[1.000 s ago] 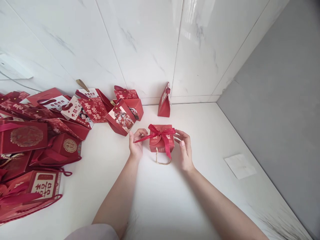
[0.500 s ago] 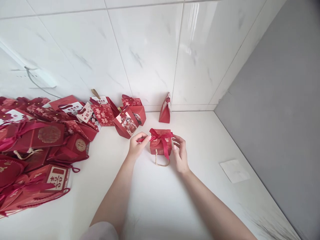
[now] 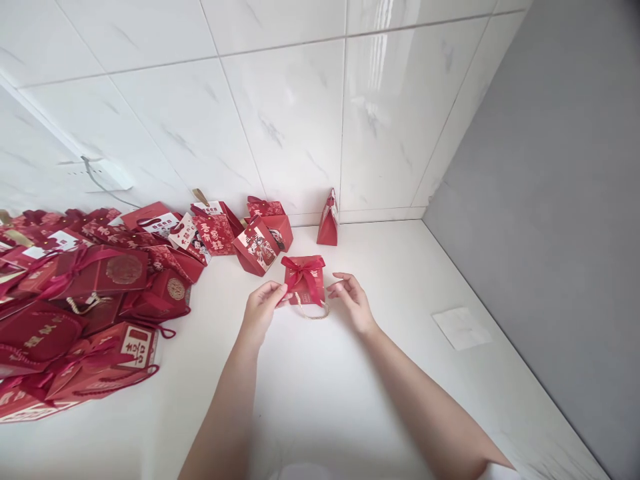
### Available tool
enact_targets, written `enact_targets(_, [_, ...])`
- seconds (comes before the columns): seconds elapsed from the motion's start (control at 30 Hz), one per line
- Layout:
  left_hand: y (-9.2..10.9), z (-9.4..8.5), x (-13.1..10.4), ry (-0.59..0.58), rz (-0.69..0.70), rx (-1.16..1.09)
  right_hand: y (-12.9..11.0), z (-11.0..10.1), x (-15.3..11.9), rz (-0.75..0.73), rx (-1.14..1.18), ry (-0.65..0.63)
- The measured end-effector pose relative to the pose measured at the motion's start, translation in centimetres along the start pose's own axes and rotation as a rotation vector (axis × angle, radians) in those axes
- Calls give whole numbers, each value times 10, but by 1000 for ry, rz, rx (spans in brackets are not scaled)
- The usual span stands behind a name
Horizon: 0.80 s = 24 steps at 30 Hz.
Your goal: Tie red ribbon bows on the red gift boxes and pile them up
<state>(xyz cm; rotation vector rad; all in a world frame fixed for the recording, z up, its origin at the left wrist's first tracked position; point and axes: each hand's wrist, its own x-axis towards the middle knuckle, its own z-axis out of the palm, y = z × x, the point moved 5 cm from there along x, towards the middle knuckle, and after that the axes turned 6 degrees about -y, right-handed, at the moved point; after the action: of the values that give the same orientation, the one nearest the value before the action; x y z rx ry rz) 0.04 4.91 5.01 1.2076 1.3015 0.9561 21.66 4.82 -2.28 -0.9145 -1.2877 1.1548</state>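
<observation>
A small red box stands on the white counter in the middle, with a red ribbon bow on its top and a gold cord handle lying in front. At the box's left side my left hand pinches an end of the ribbon between thumb and fingers. Just off the right side is my right hand, its fingers loosely curled and apart, with nothing in it.
Red gift boxes and bags are heaped on the left. Several upright boxes stand near the tiled wall, one red triangular box apart from them. A white paper square lies at right, beside a grey panel.
The view has shifted. My left hand has moved down the ribbon end to the box's lower left. My right hand has drawn slightly away from the box's right side.
</observation>
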Motion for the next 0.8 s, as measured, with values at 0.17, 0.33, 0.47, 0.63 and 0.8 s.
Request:
enact_targets(0.17, [-5,-22,4,-21,66,9,-3,1,0,-10,-122,49])
enact_targets(0.33, [-12,-21,-3,-146,113,36,-4,12,-3,-53,-233,-129])
enact_targets(0.47, [-11,-19,-8,-204,123,91,0,13,-4,-41,-285,-175])
enact_targets(0.63, [-6,-20,-11,-221,103,158,2,18,0,-44,-276,-280])
enact_targets(0.8, [-8,-15,-12,-241,65,146,2,23,0,-96,-258,-243])
